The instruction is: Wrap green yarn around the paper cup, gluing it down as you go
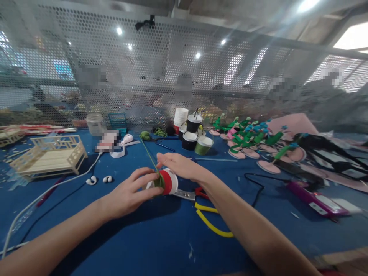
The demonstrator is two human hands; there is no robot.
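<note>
While the left hand [129, 193] has its fingers clamped around one red and white cup [169, 183] just above the tabletop [161, 241], the right hand [182, 165] lies beside the rim; whether it touches, or how its partly hidden fingers stand, I cannot tell. Green yarn [150, 154] wraps the cup and runs as one strand toward a green ball [145, 135], with a second green clump [160, 132] near it. The cup is tilted on its side, its inside out of sight.

One pair of scissors [184, 194] lies below the right hand, its handles partly covered by the forearm. Beyond stand four pails: three black [189, 142], one partly hidden and one raised above the others, and one green [204, 146]. Their contents cannot be made out. Behind them rises one stack of white cups [181, 116], too tightly nested to count.

To the left are two earbuds [92, 180], one clear jar [94, 124], one teal basket [117, 122] and two wooden beds [50, 156], the farther cut off by the frame. Rightward, green figures [253, 136] on pink discs overlap too much to count.
</note>
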